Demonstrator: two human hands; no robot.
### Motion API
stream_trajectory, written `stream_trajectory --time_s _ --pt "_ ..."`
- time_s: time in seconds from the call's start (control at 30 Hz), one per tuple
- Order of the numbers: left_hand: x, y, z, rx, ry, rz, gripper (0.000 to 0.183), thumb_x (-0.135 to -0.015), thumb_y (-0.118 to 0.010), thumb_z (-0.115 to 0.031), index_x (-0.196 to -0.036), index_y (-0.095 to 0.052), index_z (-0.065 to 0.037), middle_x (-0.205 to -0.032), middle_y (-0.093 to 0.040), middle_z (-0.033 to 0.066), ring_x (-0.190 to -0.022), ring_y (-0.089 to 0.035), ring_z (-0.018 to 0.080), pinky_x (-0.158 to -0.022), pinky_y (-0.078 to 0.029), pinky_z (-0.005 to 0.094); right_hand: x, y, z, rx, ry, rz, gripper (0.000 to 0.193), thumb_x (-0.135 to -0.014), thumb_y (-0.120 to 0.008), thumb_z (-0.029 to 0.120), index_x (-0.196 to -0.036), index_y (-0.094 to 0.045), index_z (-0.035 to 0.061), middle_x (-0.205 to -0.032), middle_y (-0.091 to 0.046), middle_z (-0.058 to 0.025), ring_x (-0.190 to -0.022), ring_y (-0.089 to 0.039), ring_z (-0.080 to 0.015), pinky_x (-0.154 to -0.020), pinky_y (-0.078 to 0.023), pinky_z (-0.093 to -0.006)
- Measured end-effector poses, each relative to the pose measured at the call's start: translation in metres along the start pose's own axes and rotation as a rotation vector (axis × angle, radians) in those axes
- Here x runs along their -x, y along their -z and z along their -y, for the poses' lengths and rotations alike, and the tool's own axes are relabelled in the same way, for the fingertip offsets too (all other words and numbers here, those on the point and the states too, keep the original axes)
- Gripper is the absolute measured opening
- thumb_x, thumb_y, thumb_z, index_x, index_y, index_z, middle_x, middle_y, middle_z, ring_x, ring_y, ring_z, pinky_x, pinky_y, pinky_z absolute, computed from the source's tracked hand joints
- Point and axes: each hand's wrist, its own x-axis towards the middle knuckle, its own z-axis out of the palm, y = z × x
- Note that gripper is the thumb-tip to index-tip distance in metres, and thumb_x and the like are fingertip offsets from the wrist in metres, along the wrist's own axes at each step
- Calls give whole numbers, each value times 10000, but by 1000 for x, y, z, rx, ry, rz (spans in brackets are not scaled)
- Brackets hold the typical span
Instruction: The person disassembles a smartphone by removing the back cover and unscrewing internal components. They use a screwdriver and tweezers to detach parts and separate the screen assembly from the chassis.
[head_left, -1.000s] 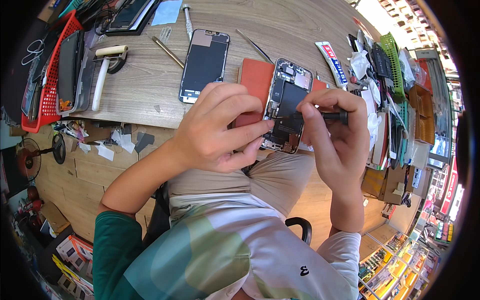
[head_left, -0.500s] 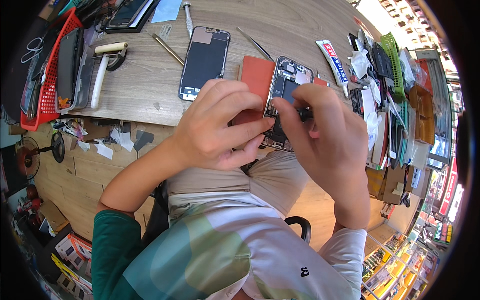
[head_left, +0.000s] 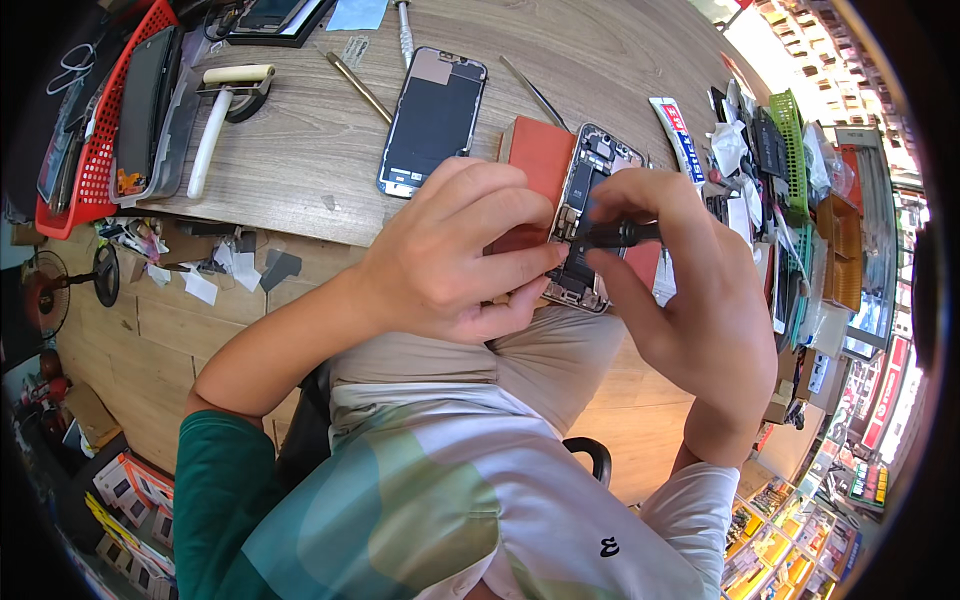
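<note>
An opened smartphone body (head_left: pixel 604 158), its circuit boards and battery bare, lies tilted over a red block (head_left: pixel 538 152) at the table's front edge. My left hand (head_left: pixel 465 250) grips the phone's left side with bent fingers, its index fingertip touching the lower inner parts. My right hand (head_left: pixel 690 270) is closed over the phone's right side, with a black-handled tool, seemingly a screwdriver (head_left: pixel 622 235), between thumb and fingers. Its tip is too small to make out. Left of the block lies a detached phone screen (head_left: pixel 435 125), its dark back facing up.
Beyond the screen lie a metal rod-shaped tool (head_left: pixel 358 88) and tweezers (head_left: pixel 535 93). A white-handled roller (head_left: pixel 212 140) stands near a red basket (head_left: pixel 92 165) at left. Rightward are a glue tube (head_left: pixel 677 135), a green basket (head_left: pixel 790 150) and piled parts.
My right hand has shifted right and turned, so the black tool handle now shows lying sideways over the phone. The view has moved slightly; my left hand still grips the phone.
</note>
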Motion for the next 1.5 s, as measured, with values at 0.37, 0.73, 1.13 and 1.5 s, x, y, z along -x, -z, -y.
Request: stream_trajectory --time_s 0.37,0.73,1.13,1.5 --pt "0 -1 0 -3 -6 -11 388 -671 -878 -126 -1056 -874 -78 -1190 -709 107 -1092 -674 336 -889 -529 467 5 -2 9 108 -67 -11 486 -883 -943 89 -1263 -652 4 -1106 -806 -169 -922 -837 -312 -799 -652 -381" --pt "-2 0 -2 -6 8 -6 398 -666 -868 -115 -1062 -872 -78 -1170 -710 109 -1063 -678 333 -882 -524 456 7 1 9 55 -133 30 441 -890 -923 45 -1233 -649 3 -1072 -807 -148 -919 -838 -302 -792 -652 -384" --pt "-2 2 -1 -3 3 2 402 -672 -866 -128 -1071 -873 -75 -1170 -709 113 -1065 -676 334 -884 -526 459 8 1 8 2 -155 -3 432 -901 -910 16 -1245 -650 -5 -1118 -810 -146 -923 -844 -267 -818 -653 -354" --pt "-6 8 -2 8 75 32 461 -701 -872 -99 -1161 -861 -78 -1185 -702 93 -1061 -662 324 -940 -532 441 17 -6 4 -77 -181 -122 459 -879 -917 -12 -1252 -650 -16 -1125 -801 -148 -983 -847 -244 -857 -653 -347"
